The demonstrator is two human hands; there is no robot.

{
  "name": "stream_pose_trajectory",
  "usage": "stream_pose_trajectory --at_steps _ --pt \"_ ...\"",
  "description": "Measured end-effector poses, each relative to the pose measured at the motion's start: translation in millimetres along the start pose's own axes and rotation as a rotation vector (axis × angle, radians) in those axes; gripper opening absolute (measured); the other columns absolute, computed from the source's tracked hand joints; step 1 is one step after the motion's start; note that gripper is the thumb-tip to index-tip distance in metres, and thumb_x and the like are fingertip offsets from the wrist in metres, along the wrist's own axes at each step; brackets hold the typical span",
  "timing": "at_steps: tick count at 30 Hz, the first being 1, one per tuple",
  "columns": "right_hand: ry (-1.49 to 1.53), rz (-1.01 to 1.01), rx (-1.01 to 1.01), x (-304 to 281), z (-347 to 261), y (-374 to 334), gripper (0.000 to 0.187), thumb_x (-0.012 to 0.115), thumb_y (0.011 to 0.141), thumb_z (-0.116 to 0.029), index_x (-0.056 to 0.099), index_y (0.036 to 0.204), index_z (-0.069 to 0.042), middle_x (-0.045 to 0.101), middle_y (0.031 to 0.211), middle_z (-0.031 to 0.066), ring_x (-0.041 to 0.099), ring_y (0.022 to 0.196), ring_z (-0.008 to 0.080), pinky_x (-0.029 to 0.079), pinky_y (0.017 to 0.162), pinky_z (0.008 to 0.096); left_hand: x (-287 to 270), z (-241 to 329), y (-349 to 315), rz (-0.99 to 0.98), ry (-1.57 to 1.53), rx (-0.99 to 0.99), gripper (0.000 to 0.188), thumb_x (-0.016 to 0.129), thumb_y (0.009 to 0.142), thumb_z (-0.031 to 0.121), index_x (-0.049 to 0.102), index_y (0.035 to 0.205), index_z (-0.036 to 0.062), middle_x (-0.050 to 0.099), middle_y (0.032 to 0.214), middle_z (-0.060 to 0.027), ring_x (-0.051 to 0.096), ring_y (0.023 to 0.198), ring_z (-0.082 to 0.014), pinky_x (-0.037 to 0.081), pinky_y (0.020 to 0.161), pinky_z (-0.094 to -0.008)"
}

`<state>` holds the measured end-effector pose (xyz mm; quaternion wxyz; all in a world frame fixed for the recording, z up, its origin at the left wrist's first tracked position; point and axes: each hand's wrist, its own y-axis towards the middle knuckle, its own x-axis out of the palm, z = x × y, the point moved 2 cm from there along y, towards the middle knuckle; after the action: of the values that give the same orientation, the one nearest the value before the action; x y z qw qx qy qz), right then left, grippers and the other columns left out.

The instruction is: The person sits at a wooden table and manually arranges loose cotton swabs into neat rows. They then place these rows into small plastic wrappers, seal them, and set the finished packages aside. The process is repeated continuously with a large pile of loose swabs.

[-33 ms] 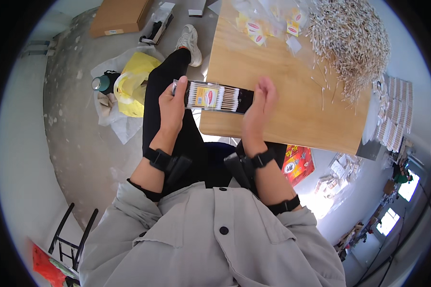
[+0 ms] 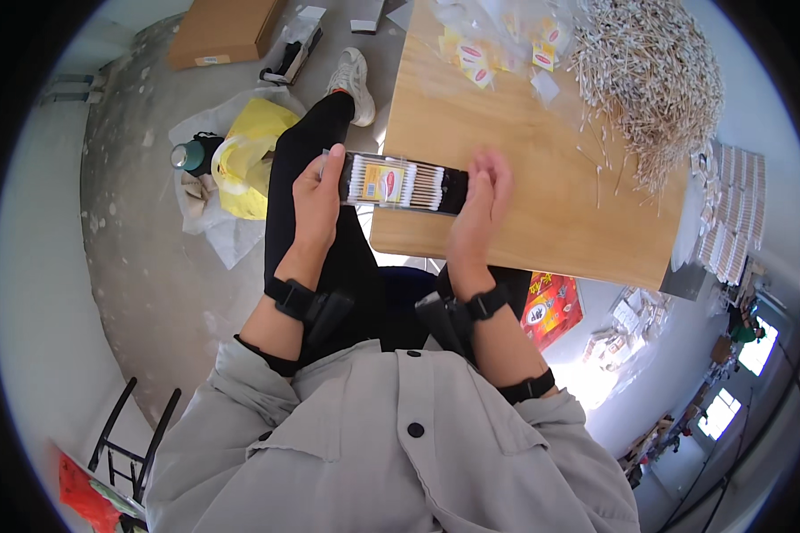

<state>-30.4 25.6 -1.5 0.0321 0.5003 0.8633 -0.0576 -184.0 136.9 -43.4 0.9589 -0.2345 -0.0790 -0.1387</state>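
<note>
A flat black tray-like pack of cotton swabs (image 2: 427, 185), with clear film over it and a yellow-and-white label card (image 2: 384, 182) among the swabs, is held level above my lap and the table's near left corner. My left hand (image 2: 316, 191) grips its left end, thumb on top and fingers underneath. My right hand (image 2: 480, 200) is upright against the black right end, fingers stretched out and slightly blurred. What its palm side touches is partly hidden.
On the wooden table (image 2: 507, 222) lie a big heap of loose cotton swabs (image 2: 653, 80) and clear bags with yellow label cards (image 2: 476, 64). Stacked swab packs (image 2: 736, 204) stand beyond its right edge. A yellow bag (image 2: 249, 151), a bottle (image 2: 185, 156) and a cardboard box (image 2: 222, 34) are on the floor.
My right hand has shifted slightly, its fingers tilting a little. The pack has moved a touch to the left; my left hand keeps its grip.
</note>
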Motion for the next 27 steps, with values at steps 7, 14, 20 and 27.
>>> stream_pose_trajectory --at_steps 7,14,20,27 --pt "0.215 -0.068 0.005 26 10 -19 0.045 0.032 0.107 -0.024 0.034 0.141 0.005 0.044 0.141 0.0218 0.042 0.133 0.0273 0.030 0.116 0.0384 6 -8 -1 0.008 -0.077 -0.022 0.028 0.064 0.098 0.027 0.068 0.085 0.0020 0.062 0.076 0.0044 0.051 0.067 -0.0015 0.042 0.061 -0.0202" --pt "0.152 -0.120 -0.072 40 9 -27 0.045 0.032 0.107 -0.024 0.036 0.140 0.005 0.043 0.138 0.0193 0.043 0.133 0.0298 0.030 0.115 0.0394 6 -16 0 0.068 0.032 0.083 0.031 0.066 0.097 0.028 0.066 0.086 -0.0010 0.061 0.074 0.0036 0.050 0.067 -0.0017 0.043 0.060 -0.0210" --pt "0.169 -0.154 -0.038 52 9 -31 0.047 0.031 0.107 -0.027 0.033 0.141 0.006 0.041 0.141 0.0209 0.039 0.136 0.0287 0.025 0.118 0.0387 6 -13 -2 0.073 0.074 0.100 0.032 0.065 0.097 0.028 0.066 0.085 -0.0009 0.059 0.073 0.0038 0.048 0.066 -0.0019 0.043 0.060 -0.0211" --pt "0.203 0.004 -0.034 64 9 -34 0.045 0.035 0.107 -0.026 0.040 0.137 0.006 0.045 0.133 0.0189 0.046 0.128 0.0291 0.033 0.111 0.0391 7 -15 -1 0.100 0.189 0.141 0.030 0.064 0.098 0.023 0.063 0.082 -0.0017 0.054 0.071 0.0043 0.045 0.068 -0.0031 0.041 0.060 -0.0230"
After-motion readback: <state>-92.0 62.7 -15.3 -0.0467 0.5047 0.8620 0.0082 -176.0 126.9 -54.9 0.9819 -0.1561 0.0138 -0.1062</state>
